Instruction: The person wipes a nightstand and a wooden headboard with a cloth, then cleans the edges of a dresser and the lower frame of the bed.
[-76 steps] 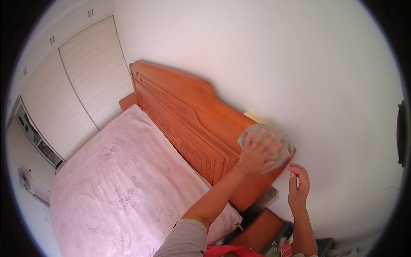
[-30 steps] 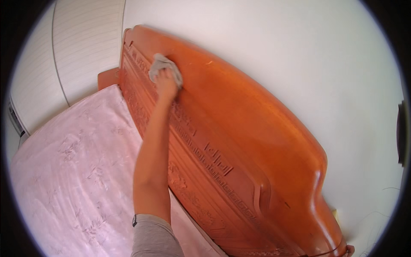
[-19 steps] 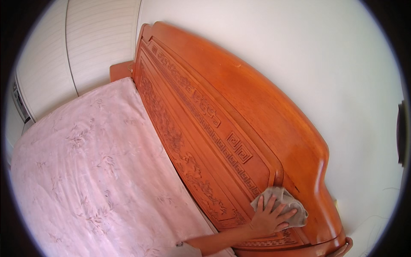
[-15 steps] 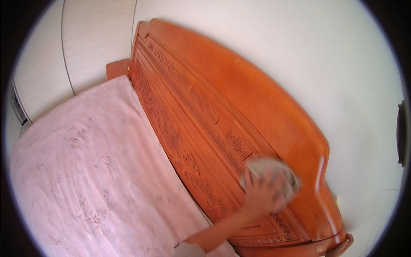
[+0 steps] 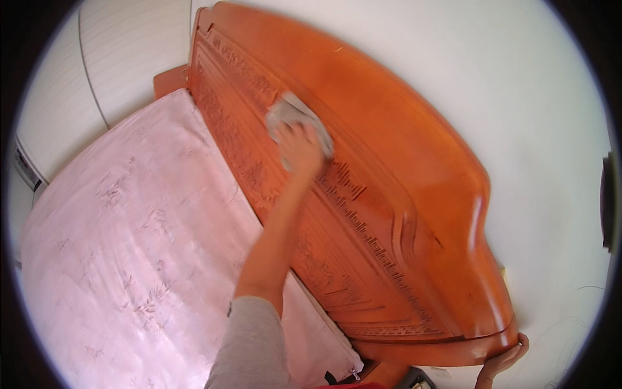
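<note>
My left hand [image 5: 302,148] presses a grey cloth [image 5: 290,111] against the carved upper band of a reddish-brown wooden headboard [image 5: 414,155]. Its fingers curl over the cloth, slightly blurred by motion. The left arm, in a grey sleeve, reaches up from the lower edge across the bed's side. At the lower right, my right hand [image 5: 508,358] is closed around the near bottom corner of the headboard; only part of it shows. Carved patterns run along the headboard's panel below its smooth, curved top rail.
A mattress [image 5: 129,246] with a pink floral cover lies left of the headboard. Beyond are pale cabinet doors [image 5: 126,58] and a small wooden piece [image 5: 170,82]. A white wall [image 5: 544,162] stands behind the headboard. A dark object [image 5: 420,378] shows at the bottom edge.
My left hand has slid the cloth up and left along the headboard, toward its far end. The view has shifted slightly, and more of my right hand shows at the near corner.
</note>
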{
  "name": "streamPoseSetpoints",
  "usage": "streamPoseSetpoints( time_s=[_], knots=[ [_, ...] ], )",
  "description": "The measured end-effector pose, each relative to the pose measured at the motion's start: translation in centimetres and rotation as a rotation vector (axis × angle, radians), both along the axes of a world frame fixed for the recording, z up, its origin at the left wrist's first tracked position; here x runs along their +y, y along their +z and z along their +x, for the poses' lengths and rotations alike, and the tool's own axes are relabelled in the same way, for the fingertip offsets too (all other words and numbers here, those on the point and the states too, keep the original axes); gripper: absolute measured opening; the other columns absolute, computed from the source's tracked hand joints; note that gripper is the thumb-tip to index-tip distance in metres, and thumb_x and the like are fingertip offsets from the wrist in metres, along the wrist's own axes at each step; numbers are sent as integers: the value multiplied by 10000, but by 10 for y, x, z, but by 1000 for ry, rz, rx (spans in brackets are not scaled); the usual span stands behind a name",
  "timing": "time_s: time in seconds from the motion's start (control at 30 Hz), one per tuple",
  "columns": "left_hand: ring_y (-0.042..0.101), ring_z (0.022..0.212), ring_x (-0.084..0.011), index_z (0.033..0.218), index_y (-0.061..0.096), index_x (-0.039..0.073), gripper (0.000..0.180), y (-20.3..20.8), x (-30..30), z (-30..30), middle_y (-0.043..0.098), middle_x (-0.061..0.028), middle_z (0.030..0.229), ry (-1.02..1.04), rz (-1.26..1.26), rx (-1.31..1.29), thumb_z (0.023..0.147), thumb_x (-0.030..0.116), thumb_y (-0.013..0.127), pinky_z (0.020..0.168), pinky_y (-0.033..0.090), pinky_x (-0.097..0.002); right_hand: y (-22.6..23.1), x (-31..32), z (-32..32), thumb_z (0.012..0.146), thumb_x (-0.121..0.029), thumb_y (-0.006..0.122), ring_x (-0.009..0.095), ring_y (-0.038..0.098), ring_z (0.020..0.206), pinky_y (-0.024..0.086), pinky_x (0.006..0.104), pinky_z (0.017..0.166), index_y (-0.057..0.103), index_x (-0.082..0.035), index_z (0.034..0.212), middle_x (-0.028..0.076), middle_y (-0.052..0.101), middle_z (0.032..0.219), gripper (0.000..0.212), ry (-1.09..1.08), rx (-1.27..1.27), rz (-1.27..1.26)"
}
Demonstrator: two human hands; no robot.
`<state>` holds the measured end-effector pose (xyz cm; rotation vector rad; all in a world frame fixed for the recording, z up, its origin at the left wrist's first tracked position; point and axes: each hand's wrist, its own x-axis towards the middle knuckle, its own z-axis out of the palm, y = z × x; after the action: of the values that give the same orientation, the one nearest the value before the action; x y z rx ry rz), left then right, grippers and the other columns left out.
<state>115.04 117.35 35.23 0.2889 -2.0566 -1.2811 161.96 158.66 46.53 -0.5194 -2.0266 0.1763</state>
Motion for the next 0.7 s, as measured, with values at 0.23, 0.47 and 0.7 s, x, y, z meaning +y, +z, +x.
streamPoseSetpoints(
  time_s=[0.23, 0.47, 0.7],
  knots=[
    [-42, 1274, -510, 1358, 105, -51, 901, -83, 184, 294, -19, -250, 1425, -564, -108, 220, 764, 509, 487, 990, 52, -609, 2, 5, 8, 902, -350, 312, 251, 443, 1009, 335, 342, 908, 464, 10, 1087, 127, 473, 1090, 432, 38, 102, -127],
    [110, 1277, -484, 1228, 361, -84, 551, -47, 104, 179, 102, -304, 1390, -215, 69, 42, 795, 240, 467, 1018, 176, -536, 9, -36, -19, 868, -389, 386, 295, 483, 828, 401, 396, 772, 544, 42, 899, 182, 522, 911, 460, 12, 171, 19],
    [215, 1215, -491, 1223, 374, -3, 376, -93, -83, -75, 270, -263, 1337, 23, -303, -7, 871, 129, 380, 981, 200, -540, 13, -42, -23, 856, -394, 394, 284, 481, 811, 404, 388, 758, 535, 38, 892, 175, 521, 890, 456, 13, 210, -40]
  ],
)
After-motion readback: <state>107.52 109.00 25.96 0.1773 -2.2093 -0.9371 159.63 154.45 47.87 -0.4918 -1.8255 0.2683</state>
